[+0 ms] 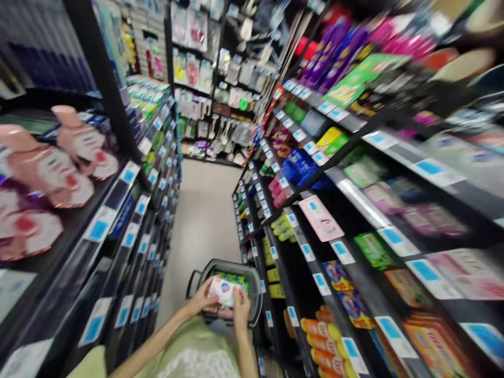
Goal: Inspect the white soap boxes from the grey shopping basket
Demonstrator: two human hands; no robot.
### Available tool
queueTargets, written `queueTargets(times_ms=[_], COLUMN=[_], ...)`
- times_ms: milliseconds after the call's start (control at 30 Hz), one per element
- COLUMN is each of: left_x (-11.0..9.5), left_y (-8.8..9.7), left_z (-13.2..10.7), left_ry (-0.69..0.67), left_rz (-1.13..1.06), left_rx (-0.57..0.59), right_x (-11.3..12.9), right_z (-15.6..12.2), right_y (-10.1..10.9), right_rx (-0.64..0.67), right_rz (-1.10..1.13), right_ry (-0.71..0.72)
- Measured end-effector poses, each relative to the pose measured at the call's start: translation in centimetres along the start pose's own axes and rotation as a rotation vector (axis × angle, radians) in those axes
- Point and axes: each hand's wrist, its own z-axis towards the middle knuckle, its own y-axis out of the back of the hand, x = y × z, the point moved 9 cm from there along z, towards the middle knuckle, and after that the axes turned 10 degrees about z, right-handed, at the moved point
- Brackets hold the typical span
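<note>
Between my two hands is a small white packet (222, 292) with a blue and red print, its kind too blurred to tell. My left hand (205, 293) grips its left end, and my right hand (241, 304) has hold of the right end. Just beneath is a dark grey-green shopping basket (255, 283) with its handle out to the left. Green packages (236, 279) and some pinkish goods lie inside the basket, partly covered by the packet and my hands.
Tall shelves flank a narrow aisle with a pale floor (205, 205). Pink bottles (84, 139) stand on the left shelf. Orange bottles (325, 344) and a pink card (322, 218) are on the right. A rack of hanging goods (220, 79) closes the far end.
</note>
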Motion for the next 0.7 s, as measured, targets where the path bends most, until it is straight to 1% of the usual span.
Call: queueTargets(times_ms=[33, 100, 200, 300, 467, 700], left_x=[1.3, 2.9, 4.4, 5.5, 6.1, 5.4], left_y=[0.1, 0.5, 0.9, 0.6, 0.3, 0.4], left_z=[-1.0, -1.5, -1.2, -1.1, -0.9, -0.8], left_ry=[0.051, 0.088, 0.109, 0.118, 0.102, 0.098], left_rz=[-0.085, -0.161, -0.173, -0.172, -0.158, -0.116], left_rx=[0.022, 0.026, 0.029, 0.047, 0.062, 0.113], right_x=[-1.5, -3.1, -3.5, -3.4, -3.5, -4.6], right_z=[-1.3, -2.7, -3.2, -3.3, -3.3, -3.2], right_y=[0.2, 0.5, 0.6, 0.8, 1.3, 1.6], right_rx=[-0.016, -0.038, -0.031, -0.034, -0.048, -0.018], right_rz=[0.014, 0.033, 0.044, 0.043, 0.032, 0.018], right_ry=[-0.067, -0.145, -0.170, -0.185, -0.203, -0.229])
